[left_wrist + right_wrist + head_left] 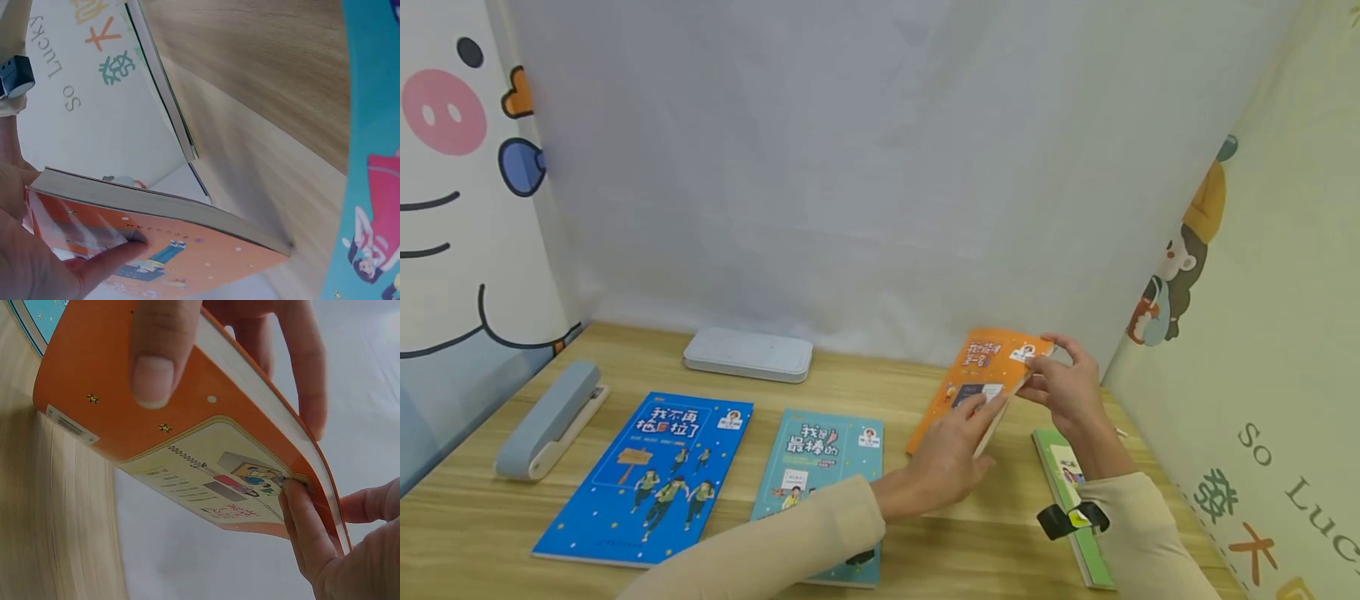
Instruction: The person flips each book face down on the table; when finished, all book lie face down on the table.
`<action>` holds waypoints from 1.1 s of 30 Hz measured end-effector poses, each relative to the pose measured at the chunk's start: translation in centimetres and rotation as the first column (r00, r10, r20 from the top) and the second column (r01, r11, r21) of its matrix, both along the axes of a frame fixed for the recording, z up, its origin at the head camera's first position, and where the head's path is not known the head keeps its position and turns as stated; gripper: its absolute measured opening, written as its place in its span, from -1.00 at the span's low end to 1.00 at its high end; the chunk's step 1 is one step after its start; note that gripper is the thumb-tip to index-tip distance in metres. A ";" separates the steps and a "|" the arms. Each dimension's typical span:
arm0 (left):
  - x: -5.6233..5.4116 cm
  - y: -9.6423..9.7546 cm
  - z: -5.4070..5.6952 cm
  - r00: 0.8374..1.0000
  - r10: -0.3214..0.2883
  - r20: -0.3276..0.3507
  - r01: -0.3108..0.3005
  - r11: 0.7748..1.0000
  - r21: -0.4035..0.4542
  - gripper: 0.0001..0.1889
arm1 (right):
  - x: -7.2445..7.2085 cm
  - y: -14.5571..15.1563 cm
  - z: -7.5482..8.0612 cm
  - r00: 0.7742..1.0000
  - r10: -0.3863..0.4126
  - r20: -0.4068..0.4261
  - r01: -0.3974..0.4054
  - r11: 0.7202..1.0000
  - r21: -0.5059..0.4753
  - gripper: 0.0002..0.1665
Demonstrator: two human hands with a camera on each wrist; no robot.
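Observation:
An orange book (947,392) stands tilted at the right back, its lower end near the table. Its top right corner is gripped by my right hand (1067,387), thumb on one cover and fingers on the other in the right wrist view. My left hand (936,462) pinches the long page-edge side lower down, with one digit lying along the illustrated cover in the left wrist view. The page block shows as a pale band. A teal book (820,437) lies flat, partly hidden under my left sleeve. A green book (1090,550) lies partly behind my right wrist.
A blue book (617,508) lies left of the teal one. Beyond it sit a blue-grey stapler (553,417) on the left and a pale flat case (748,354) near the back edge. White cloth (865,183) hangs behind the wooden table (857,387).

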State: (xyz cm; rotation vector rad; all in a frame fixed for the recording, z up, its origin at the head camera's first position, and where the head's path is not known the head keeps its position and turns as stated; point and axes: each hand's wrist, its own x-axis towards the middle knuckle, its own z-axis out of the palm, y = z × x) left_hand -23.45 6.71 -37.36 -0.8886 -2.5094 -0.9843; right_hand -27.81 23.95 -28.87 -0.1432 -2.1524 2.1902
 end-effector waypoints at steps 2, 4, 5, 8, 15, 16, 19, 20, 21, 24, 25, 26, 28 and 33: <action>-0.1 -0.2 -0.1 1.000 -0.015 -0.019 0.016 0.999 0.031 -0.16 | 0.2 -0.1 0.1 1.000 0.001 -0.015 -0.001 1.000 0.003 -0.38; -0.3 -0.3 -0.2 0.999 -0.040 -0.031 0.042 0.996 0.074 -0.18 | 0.3 -0.2 0.2 0.999 0.001 -0.033 0.000 1.000 0.015 -0.38; -0.3 -0.4 -0.2 0.998 -0.052 -0.033 0.055 0.994 0.095 -0.19 | 0.4 -0.2 0.2 0.999 -0.003 -0.043 0.004 1.000 0.027 -0.38; -0.3 -0.6 -0.2 0.996 -0.083 -0.027 0.086 0.985 0.151 -0.19 | 0.6 -0.4 0.4 0.998 -0.015 -0.066 0.020 0.997 0.068 -0.38; -0.4 -0.9 -0.2 0.997 -0.078 -0.023 0.081 0.977 0.198 -0.20 | 0.7 -0.9 0.8 0.994 -0.014 -0.111 0.029 0.991 0.133 -0.33; -0.4 -0.9 -0.2 0.997 -0.077 -0.030 0.082 0.974 0.210 -0.21 | 0.6 -1.0 0.8 0.993 -0.011 -0.116 0.027 0.990 0.138 -0.32; -0.5 -1.2 -0.3 0.995 -0.075 -0.062 0.088 0.963 0.254 -0.27 | 0.5 -1.2 1.0 0.990 -0.007 -0.141 0.032 0.985 0.171 -0.31; -0.6 -1.2 -0.3 0.995 -0.081 -0.062 0.094 0.958 0.270 -0.28 | 0.4 -1.2 1.0 0.989 -0.010 -0.149 0.038 0.981 0.189 -0.31; -0.6 -1.3 -0.3 0.994 -0.084 -0.066 0.099 0.953 0.286 -0.28 | 0.4 -1.3 1.1 0.987 -0.013 -0.160 0.047 0.976 0.211 -0.31; -0.7 -1.4 -0.2 0.993 -0.094 -0.076 0.113 0.943 0.314 -0.29 | 0.4 -1.6 1.3 0.981 -0.018 -0.195 0.074 0.956 0.282 -0.31; -0.8 -1.5 -0.1 0.992 -0.096 -0.078 0.116 0.940 0.321 -0.29 | 0.4 -1.7 1.4 0.979 -0.016 -0.205 0.079 0.949 0.305 -0.31; -0.8 -1.5 -0.1 0.992 -0.099 -0.078 0.119 0.937 0.328 -0.30 | 0.4 -1.8 1.5 0.977 -0.012 -0.215 0.083 0.942 0.324 -0.31; -0.9 -1.6 -0.1 0.991 -0.100 -0.087 0.124 0.932 0.341 -0.32 | 0.5 -1.9 1.6 0.973 -0.006 -0.230 0.088 0.933 0.350 -0.31; -1.1 -1.7 -0.3 0.991 -0.092 -0.099 0.123 0.920 0.371 -0.30 | 0.4 -2.2 1.9 0.971 0.013 -0.238 0.087 0.911 0.403 -0.32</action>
